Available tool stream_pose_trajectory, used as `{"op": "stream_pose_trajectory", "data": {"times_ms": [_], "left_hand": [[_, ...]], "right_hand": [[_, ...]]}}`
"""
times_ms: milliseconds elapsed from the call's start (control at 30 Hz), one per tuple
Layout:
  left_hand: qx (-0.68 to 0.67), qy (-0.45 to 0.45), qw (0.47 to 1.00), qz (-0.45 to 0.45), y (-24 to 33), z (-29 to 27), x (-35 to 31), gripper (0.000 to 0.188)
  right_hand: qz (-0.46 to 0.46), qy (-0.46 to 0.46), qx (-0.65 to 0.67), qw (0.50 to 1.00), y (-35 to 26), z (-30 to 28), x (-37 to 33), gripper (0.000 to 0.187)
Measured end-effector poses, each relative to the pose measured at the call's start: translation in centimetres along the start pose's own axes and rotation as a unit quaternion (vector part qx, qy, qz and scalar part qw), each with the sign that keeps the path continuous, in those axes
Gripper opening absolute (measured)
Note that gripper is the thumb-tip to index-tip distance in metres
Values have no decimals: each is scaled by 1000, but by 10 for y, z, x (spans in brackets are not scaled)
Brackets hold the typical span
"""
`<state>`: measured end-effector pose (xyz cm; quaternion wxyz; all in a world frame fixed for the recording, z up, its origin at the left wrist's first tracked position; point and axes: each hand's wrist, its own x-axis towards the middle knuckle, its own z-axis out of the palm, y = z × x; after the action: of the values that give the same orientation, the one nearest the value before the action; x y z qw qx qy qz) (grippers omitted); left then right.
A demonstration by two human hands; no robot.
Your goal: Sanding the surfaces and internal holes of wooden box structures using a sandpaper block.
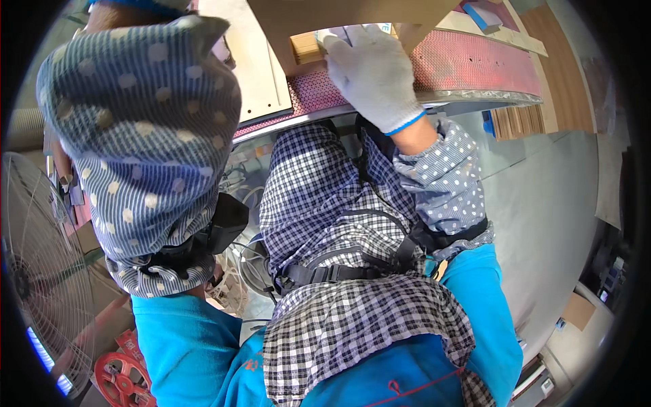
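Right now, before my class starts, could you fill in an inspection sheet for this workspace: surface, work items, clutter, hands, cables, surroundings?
Surface: pink perforated top, its front edge pale.
Work items: brown panel with a rectangular opening.
Clutter: pale board with small dark holes, left; blue-sided block, upper right.
Hands: right hand gloved, at the opening, grip unclear; left hand out of view.
Cables: loops low down, left of the person's legs.
Surroundings: caged fan and red wheel, left; grey floor, right.
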<state>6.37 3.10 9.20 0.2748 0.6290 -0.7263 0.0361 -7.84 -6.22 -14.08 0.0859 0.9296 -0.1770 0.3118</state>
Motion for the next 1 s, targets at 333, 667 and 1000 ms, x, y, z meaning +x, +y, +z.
{"op": "stream_pose_trajectory", "data": {"times_ms": [333,667,1000], "left_hand": [[54,43,997,43,4,1,-14,58],[67,46,996,-48,14,6,-1,58],[50,98,994,10,18,14,-17,56]], "right_hand": [[114,68,100,986,-1,-20,-8,13],[199,-16,-45,979,-29,-2,11,57],[84,30,-5,996,-21,9,2,37]]}}
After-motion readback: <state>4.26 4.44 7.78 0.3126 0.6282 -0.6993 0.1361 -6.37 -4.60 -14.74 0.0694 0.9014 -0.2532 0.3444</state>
